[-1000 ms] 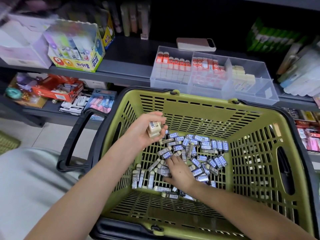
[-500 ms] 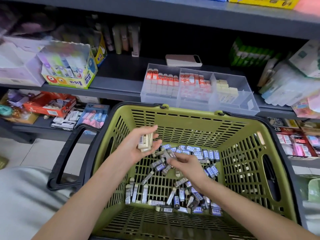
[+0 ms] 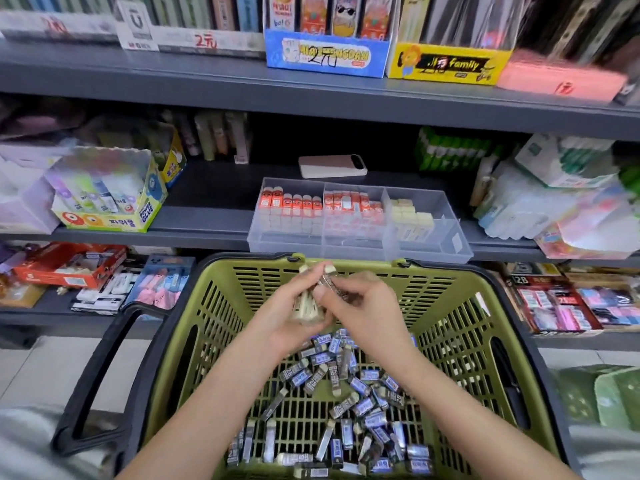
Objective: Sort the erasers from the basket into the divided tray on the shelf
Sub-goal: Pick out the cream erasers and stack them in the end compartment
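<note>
Above the green basket (image 3: 450, 306), left grip (image 3: 285, 318) clasps pale erasers (image 3: 306, 308) roughly upright; right grip (image 3: 365, 306) pinches a dark-sleeved eraser (image 3: 333, 285), seemingly angled up-left.

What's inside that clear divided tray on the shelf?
The clear tray holds orange-sleeved erasers standing in rows in its left and middle compartments, and cream erasers in part of the right one. Its frosted front wall blurs whatever lies lower down.

Over the olive slotted plastic basket (image 3: 450, 299), my left hand (image 3: 277, 318) grips cream block erasers (image 3: 306, 308); my right hand (image 3: 363, 306) pinches a dark-sleeved eraser (image 3: 333, 284).
</note>
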